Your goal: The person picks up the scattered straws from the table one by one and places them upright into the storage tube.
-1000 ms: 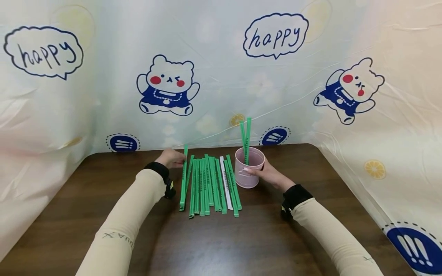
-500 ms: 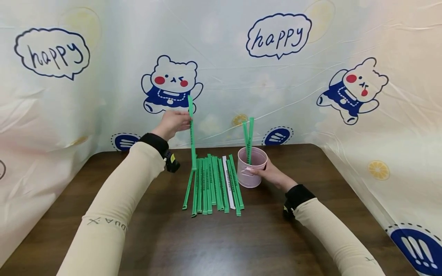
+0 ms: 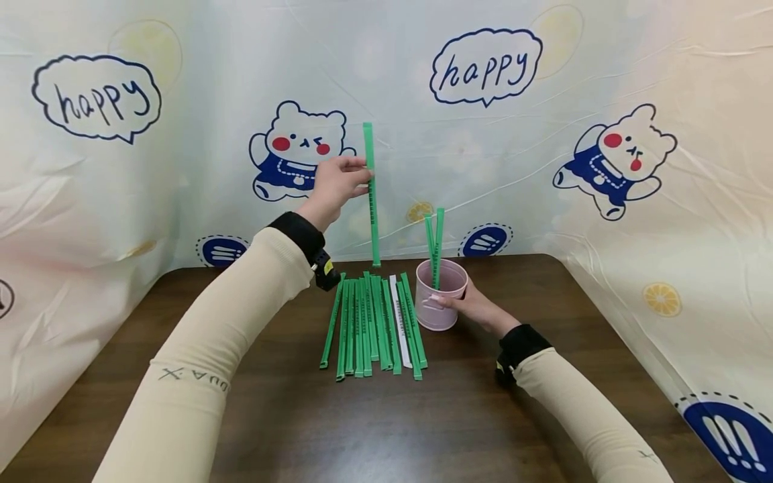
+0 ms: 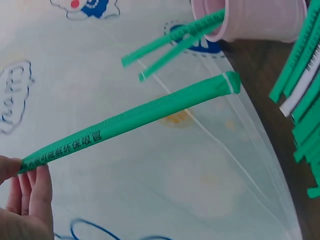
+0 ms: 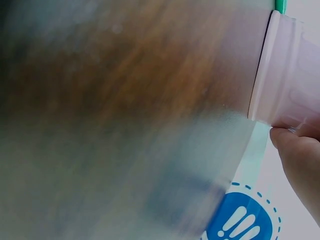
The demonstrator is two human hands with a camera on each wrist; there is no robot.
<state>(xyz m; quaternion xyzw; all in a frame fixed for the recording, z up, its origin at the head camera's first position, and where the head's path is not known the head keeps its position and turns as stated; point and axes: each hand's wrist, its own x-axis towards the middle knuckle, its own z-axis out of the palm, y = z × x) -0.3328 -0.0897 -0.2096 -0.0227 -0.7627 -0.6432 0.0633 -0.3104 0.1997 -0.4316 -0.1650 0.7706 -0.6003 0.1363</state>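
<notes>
In the head view my left hand (image 3: 340, 184) pinches a green paper-wrapped straw (image 3: 372, 215) near its upper part and holds it upright above the table's back edge. The left wrist view shows this wrapped straw (image 4: 135, 115) with dark printing, pinched between thumb and fingers. My right hand (image 3: 477, 306) grips the side of a small pink bucket (image 3: 436, 316), thumb on its near side. Two green wrapped straws (image 3: 438, 235) lean inside the bucket. Part of the bucket (image 5: 292, 70) and the right hand (image 5: 300, 155) appear in the right wrist view.
A row of several green wrapped straws (image 3: 362, 329) lies on the brown table (image 3: 386, 429), left of the bucket. Among them is one white wrapped straw (image 3: 401, 325). A printed cloth backdrop (image 3: 386, 80) hangs behind the table and at its sides.
My left hand has lifted the green wrapped straw from the left end of the row, then carried it up and to the right. My right hand still holds the bucket in place.
</notes>
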